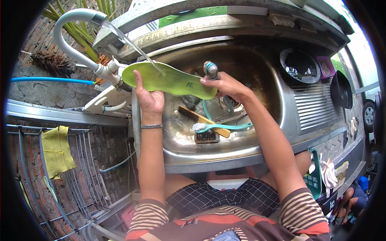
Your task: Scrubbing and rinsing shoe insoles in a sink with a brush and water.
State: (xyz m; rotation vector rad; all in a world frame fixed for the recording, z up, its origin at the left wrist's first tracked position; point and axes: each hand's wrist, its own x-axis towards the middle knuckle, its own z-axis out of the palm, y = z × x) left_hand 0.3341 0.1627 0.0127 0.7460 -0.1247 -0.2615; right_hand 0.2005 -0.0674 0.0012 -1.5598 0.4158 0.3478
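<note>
A yellow-green shoe insole [173, 78] is stretched between my two hands over the sink, with water falling onto its upper face. My left hand [149, 98] grips its left end, thumb on top and the other fingers hidden beneath. At the right end, my right hand [225, 85] pinches the edge of the insole. A rounded blue-and-white handle end [210, 70] also sticks up from that hand; what tool it belongs to is not plain. Below the insole lie a wooden-handled brush [209, 122], a teal dish brush [225, 127] and a dark scrubbing block [206, 137].
A curved white tap [64, 32] pours from the upper left. Around my hands runs the steel sink [269, 136], with a ribbed drainboard [317, 108] and a black basin [300, 66] at the right. A metal rack with a yellow cloth [58, 152] stands at the left.
</note>
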